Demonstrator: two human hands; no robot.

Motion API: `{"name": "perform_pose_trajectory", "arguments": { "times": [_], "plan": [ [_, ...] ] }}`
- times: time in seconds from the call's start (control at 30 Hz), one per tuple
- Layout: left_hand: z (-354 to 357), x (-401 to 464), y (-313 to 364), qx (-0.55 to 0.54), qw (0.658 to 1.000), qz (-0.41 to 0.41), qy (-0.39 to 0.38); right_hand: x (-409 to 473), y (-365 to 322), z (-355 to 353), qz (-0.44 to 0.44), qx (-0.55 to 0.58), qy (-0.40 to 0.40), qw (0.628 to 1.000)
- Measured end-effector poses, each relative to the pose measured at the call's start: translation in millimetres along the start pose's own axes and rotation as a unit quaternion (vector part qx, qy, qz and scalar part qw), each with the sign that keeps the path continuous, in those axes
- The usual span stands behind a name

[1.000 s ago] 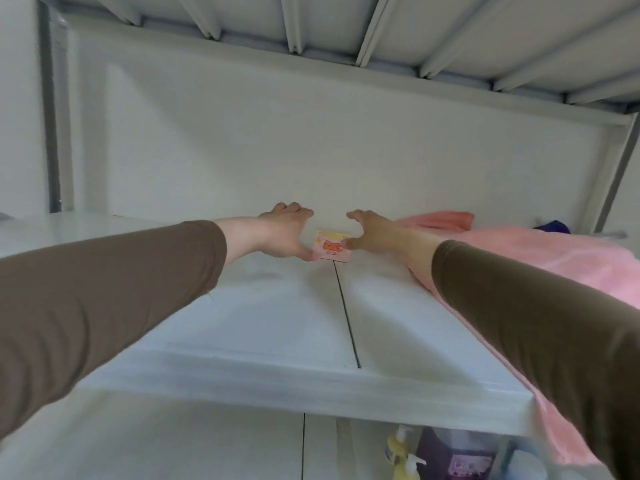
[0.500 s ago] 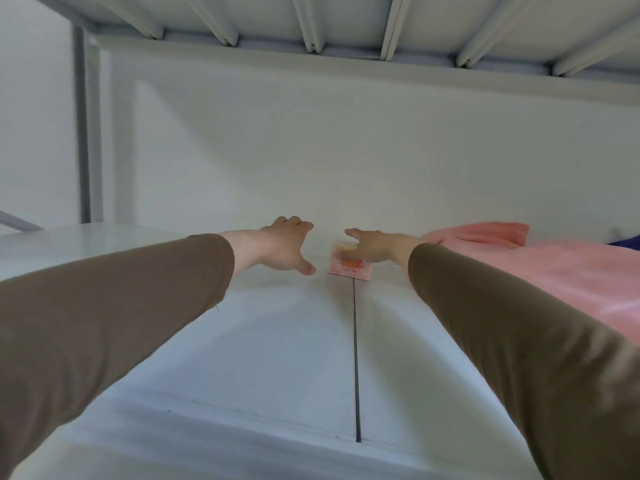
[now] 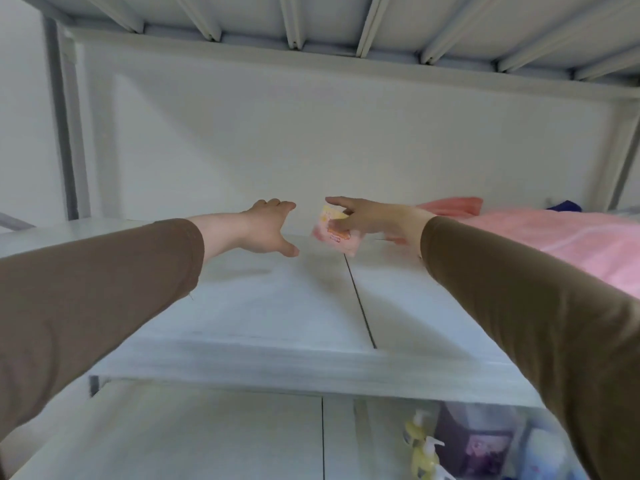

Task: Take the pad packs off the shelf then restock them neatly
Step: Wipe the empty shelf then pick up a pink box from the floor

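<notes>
Lifted since a second ago, the pad pack [image 3: 334, 233] is off the shelf [image 3: 277, 306], pinched by the right hand [image 3: 372, 220]. Left hand [image 3: 266, 226] hovers beside it, fingers relaxed, holding nothing.

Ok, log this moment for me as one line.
phase: pack pickup | right hand: grips pad pack, tilted above shelf | left hand: open beside it, holding nothing | pink cloth: on shelf, right

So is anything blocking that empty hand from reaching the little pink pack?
Nothing visible. The left hand is open beside the pack, with only a bare gap of shelf between them. The right hand already holds the pack; the pink towel lies off to the right.
</notes>
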State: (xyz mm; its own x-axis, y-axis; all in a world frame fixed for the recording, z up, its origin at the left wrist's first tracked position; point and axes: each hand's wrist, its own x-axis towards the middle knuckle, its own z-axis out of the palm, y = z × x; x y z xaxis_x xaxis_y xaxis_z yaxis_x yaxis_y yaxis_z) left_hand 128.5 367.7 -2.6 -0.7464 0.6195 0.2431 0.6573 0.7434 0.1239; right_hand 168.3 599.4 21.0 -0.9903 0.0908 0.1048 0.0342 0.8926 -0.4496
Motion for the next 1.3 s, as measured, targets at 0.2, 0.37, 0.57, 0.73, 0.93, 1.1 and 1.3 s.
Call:
{"name": "perform_pose_trajectory", "arguments": {
  "times": [0.2,0.37,0.57,0.73,0.93,1.1,1.3],
  "plan": [
    [-15.5,-83.5,-11.7,-0.039,0.997,0.061,-0.007,-103.8,-55.3,14.2,0.013,0.053,0.048,0.997],
    [-13.3,-163.3,-6.4,-0.061,0.992,0.109,-0.021,-195.6,-95.2,39.5,0.02,0.078,0.043,0.996],
    [-11.2,-253.6,3.1,-0.087,0.987,0.134,-0.025,-283.4,-120.2,82.7,0.017,0.091,0.026,0.995],
    [19.0,-325.5,15.7,-0.11,0.986,0.125,0.007,-343.6,-112.9,139.4,0.01,0.093,-0.016,0.995],
    [119.2,-395.9,21.4,-0.099,0.987,0.109,-0.068,-396.2,-60.9,255.0,0.103,0.061,-0.065,0.991],
    [228.4,-442.4,15.7,-0.12,0.974,0.062,-0.183,-430.3,-19.9,361.7,0.18,0.104,-0.171,0.963],
    [367.4,-488.9,-3.1,-0.127,0.945,0.009,-0.302,-452.6,34.2,494.0,0.212,0.071,-0.3,0.927]
  ]
}}
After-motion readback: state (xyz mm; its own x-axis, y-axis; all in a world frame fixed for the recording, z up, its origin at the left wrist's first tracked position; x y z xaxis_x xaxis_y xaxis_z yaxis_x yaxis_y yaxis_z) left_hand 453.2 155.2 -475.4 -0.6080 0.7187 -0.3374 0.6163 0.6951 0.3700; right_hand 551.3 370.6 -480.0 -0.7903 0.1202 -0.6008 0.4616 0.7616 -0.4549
